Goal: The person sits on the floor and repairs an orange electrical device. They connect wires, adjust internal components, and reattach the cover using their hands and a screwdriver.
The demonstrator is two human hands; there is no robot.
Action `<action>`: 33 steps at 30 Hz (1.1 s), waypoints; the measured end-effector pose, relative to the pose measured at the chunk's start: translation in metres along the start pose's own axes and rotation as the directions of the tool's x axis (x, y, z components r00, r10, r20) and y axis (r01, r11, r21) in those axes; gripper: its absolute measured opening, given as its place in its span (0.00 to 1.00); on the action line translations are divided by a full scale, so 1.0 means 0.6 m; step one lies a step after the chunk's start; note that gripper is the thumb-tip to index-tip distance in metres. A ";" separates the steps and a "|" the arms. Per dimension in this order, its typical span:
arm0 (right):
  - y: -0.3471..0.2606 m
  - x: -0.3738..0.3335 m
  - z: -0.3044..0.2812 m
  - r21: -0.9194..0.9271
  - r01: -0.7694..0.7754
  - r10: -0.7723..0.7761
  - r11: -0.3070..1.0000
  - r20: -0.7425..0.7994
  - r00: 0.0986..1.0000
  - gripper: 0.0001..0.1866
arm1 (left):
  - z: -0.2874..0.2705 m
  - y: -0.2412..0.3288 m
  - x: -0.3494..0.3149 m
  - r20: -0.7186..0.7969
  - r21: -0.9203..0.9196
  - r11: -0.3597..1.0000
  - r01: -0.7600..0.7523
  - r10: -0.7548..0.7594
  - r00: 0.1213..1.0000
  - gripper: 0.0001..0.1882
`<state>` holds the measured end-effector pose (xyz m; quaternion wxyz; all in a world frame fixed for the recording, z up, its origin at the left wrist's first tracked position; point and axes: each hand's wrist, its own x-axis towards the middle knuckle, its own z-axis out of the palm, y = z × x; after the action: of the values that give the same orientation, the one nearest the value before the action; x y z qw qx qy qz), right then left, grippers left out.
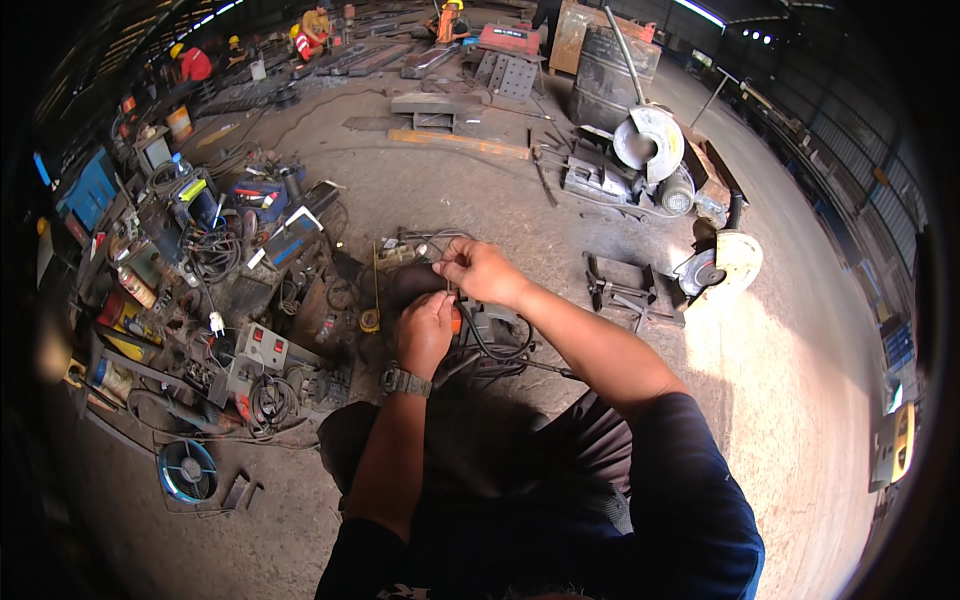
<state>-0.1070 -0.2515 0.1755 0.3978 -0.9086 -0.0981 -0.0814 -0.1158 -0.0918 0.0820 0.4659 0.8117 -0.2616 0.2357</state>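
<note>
My left hand (425, 328), with a watch (405, 381) on its wrist, is closed with the fingertips pinched. My right hand (484, 273) is closed just above and to the right, thumb pressed against the fingers. Between the two sets of fingertips runs a thin, short, stick-like piece (450, 287); its kind is too small to make out. Under the hands lies a grey and orange power tool (492, 328) with a looped black cable (480, 345), partly covered by my hands. Left of my left hand, a yellow tape measure (370, 321) has its blade drawn out.
Cluttered tools, cables and a grey switch box (262, 347) fill the left side. A blue round fan (187, 471) stands at the lower left. Two cut-off saws (648, 143) with large discs stand on the right, near a dark drum (612, 78). Several people in helmets work far off.
</note>
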 end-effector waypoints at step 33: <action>-0.014 -0.002 0.001 0.496 -0.417 0.394 0.762 0.156 0.906 0.14 | -0.023 -0.022 0.029 0.119 -0.144 0.989 -0.007 0.025 0.993 0.10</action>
<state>-0.1105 -0.2456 0.1808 0.6332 -0.7685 0.0737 0.0553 -0.0961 -0.0776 0.0909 0.5047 0.7867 -0.3120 0.1706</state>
